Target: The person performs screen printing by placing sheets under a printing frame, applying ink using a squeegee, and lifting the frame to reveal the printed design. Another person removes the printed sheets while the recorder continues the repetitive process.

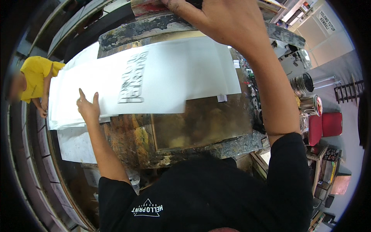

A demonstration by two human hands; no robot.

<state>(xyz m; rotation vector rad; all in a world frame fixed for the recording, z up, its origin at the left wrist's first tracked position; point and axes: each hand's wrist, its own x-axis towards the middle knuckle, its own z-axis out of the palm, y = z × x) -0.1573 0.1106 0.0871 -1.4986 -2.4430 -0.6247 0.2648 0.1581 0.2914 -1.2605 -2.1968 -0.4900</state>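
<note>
On the paint-stained tabletop [127, 135], head view: a large white sheet [166, 81] lies across the middle, bearing a block of blurred dark lettering [132, 77]. A second white sheet [220, 73] shows from under its right side and overhangs part of a dark brown panel [205, 125]. More white sheets stick out at the left end, below the top one.

Left hand [89, 110]: over the left part of the top sheet, near its near edge. Thumb and forefinger stand apart, released, with no grip visible; whether they press on the paper cannot be told.

Right hand [235, 21]: at the upper edge of the view, beyond the far side of the sheets, the forearm crossing above the tabletop's right end. Thumb extends leftward; the other fingers are cut off or hidden, so whether they grasp anything cannot be told. A dark, paint-crusted beam [143, 31] runs below it.

Surroundings: a small pale block [222, 98] sits at the near edge of the second sheet. A co-worker in a yellow shirt [36, 75] stands at far left, both hands beside the sheets' left end; contact unclear. Right side: metal cans [310, 105] and a red chair [332, 123].
</note>
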